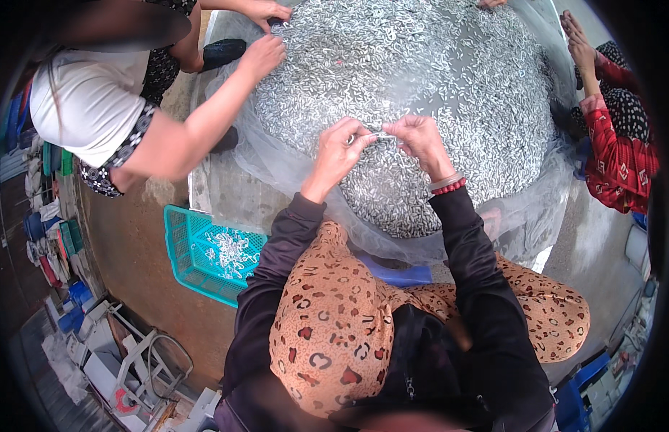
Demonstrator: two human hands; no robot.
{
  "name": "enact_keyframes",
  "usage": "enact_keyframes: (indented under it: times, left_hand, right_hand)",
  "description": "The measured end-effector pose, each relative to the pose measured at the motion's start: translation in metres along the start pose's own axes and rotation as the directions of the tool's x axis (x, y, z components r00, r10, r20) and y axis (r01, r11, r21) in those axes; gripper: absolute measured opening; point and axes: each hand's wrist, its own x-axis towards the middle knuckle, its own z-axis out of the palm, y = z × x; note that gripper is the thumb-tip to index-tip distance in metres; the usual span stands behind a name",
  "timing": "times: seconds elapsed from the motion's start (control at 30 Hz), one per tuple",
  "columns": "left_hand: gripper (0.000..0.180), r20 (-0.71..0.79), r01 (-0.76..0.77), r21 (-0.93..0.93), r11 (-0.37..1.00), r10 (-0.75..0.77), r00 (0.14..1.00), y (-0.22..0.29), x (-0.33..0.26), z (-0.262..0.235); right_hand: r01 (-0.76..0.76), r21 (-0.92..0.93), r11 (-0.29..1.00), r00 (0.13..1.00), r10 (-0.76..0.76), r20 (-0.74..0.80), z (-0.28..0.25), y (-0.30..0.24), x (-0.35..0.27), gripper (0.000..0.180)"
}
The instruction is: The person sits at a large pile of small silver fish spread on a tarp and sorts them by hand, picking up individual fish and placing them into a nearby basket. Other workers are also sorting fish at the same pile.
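My left hand [340,150] and my right hand [421,140] meet over the near part of a wide heap of small silvery metal pieces [421,191]. Many pieces in the heap look curved, like little hooks or links. A thin bright metal piece [381,135] spans the gap between my fingertips, and both hands pinch it. Another ring-like bit shows at my left fingers; its exact shape is too small to tell. A red bead bracelet and a pale bangle circle my right wrist. Translucent sheeting [277,169] lies under the heap.
A turquoise plastic basket [177,248] with silvery pieces inside stands on the floor at my left. One person [97,108] reaches into the heap at the far left; another [615,144] in red sits at the right. More fingers [491,3] show at the far edge.
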Motion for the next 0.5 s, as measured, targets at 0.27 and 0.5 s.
enact_keyframes:
  times: [0.27,0.5]
  left_hand:
    - [0.007,-0.067,0.193,-0.527,0.828,-0.267,0.961,-0.018,-0.008,0.017]
    - [0.004,0.181,0.248,-0.949,0.193,-0.312,0.933,-0.033,-0.014,0.027]
  right_hand:
    - [-0.094,0.235,0.967,0.993,0.075,0.088,0.01,-0.01,-0.005,0.022]
    - [-0.138,0.413,0.9,0.984,0.078,0.159,0.022,0.0,-0.009,0.022]
